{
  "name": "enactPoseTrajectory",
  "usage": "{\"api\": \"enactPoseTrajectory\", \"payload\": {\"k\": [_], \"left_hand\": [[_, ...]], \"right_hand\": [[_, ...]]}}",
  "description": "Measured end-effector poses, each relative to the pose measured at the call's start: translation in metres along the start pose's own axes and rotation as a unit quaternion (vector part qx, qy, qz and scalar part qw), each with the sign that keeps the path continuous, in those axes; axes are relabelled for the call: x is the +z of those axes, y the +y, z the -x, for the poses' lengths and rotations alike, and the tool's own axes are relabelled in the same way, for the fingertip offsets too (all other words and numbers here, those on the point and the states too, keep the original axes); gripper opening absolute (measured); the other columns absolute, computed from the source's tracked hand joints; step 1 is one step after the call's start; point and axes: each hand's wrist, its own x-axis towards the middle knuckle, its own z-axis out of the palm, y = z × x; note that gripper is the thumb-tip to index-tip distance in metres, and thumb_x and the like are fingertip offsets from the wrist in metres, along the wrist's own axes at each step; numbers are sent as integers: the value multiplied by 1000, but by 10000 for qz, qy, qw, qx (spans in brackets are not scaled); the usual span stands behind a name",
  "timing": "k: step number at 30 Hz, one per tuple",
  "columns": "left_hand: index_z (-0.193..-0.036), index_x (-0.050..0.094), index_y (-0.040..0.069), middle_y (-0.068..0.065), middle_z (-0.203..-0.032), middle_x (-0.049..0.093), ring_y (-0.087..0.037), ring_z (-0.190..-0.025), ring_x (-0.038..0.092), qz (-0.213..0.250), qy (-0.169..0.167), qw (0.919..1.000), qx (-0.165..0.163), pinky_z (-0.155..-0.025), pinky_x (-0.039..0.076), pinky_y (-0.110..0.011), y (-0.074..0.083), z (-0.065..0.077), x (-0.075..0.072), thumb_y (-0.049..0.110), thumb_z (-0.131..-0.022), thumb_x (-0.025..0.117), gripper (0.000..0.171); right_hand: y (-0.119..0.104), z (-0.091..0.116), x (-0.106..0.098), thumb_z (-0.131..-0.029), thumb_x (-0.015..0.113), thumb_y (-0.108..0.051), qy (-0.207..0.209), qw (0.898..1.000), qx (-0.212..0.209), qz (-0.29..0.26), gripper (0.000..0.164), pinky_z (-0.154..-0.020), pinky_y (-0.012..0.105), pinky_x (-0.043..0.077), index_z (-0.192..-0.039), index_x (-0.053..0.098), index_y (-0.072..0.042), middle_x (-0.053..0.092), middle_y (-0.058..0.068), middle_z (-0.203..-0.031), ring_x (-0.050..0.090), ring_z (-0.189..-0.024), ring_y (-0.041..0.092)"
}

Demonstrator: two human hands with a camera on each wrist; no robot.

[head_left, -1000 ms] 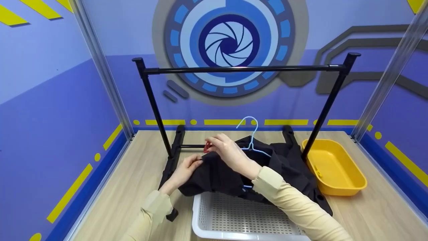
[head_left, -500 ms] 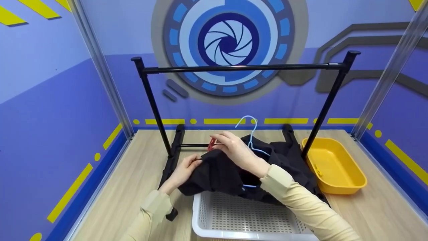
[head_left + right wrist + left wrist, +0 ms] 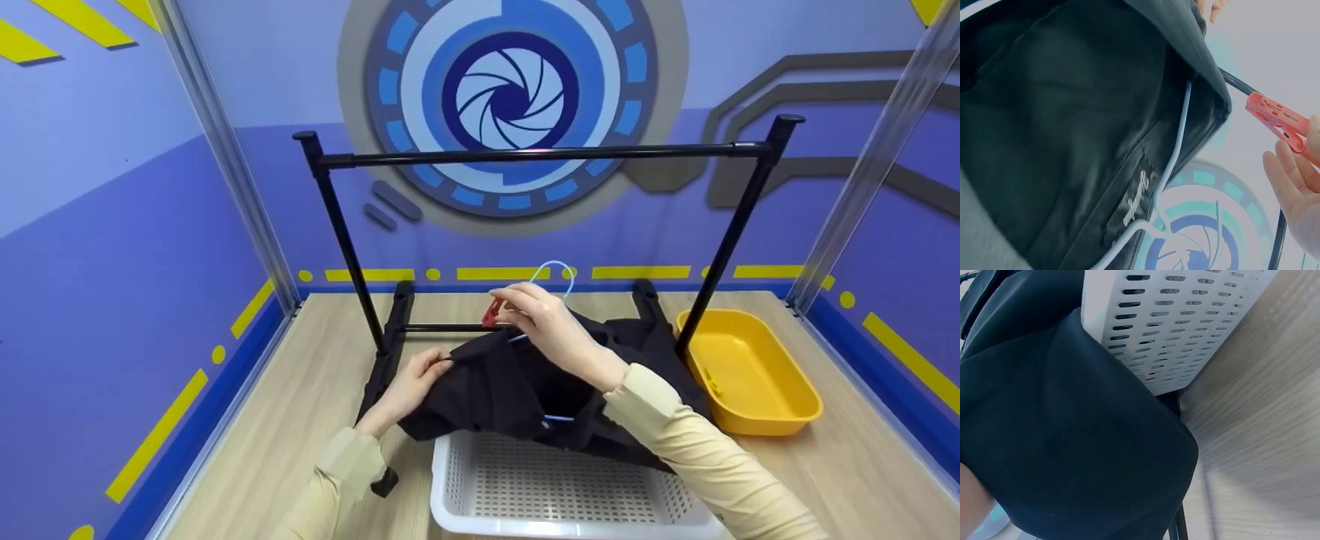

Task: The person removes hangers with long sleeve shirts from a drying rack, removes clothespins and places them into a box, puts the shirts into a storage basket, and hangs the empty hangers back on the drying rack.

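Note:
A black garment (image 3: pixel 480 390) with a light-blue hanger (image 3: pixel 1182 129) inside it lies over a white perforated basket (image 3: pixel 442 487). At its left edge my left hand (image 3: pixel 409 386) pinches the cloth between thumb and fingers. My right hand (image 3: pixel 559 330) holds a red clothespin (image 3: pixel 1278 118) just above the collar, close to the hanger's hook. The right wrist view shows the pin's tip pointing toward the garment's edge, apart from the cloth. A pale script label (image 3: pixel 1137 197) shows inside the neck. Cloth fills most of the left wrist view, with only a bit of hand at its edge.
A black clothes rack (image 3: pixel 540 154) stands over the garment, its posts on both sides. On the right sits a yellow tray (image 3: pixel 802 390) with a small yellow clip (image 3: pixel 712 384) in it. Blue-purple walls (image 3: pixel 135 262) enclose the wooden table (image 3: pixel 300 375).
My right hand has moved to the right along the garment with the red clothespin, now in front of the hanger's neck. My left hand keeps its pinch in nearly the same place.

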Motion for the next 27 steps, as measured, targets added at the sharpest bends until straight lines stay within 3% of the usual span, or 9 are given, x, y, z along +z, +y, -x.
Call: {"api": "enactPoseTrajectory", "payload": {"k": [12,19,27], "left_hand": [[-84,53,-8,-10,-73,49,-15,-67,42,65,44,9999,119,-63,33,-25,-5,1,0,0,-92,49,12],[-84,53,-7,-9,-72,49,-17,-67,42,52,63,9999,71,-63,33,-25,-2,1,1,0,-92,49,11],[-84,52,-7,-9,-73,49,-16,-67,42,90,-1,10000,-4,-63,33,-25,-4,2,1,0,-92,48,11]], "right_hand": [[12,7,-22,-85,60,-2,122,9998,-27,152,32,-74,25,44,-116,58,0,56,8,-106,54,-94,19],[23,11,-42,-78,65,4,644,9966,-287,431,32,-77,30,44,-110,60,3,58,11,-101,54,-92,23],[32,21,-66,-76,65,7,841,9948,-166,556,35,-72,22,44,-110,60,3,58,11,-98,58,-81,20]]}}
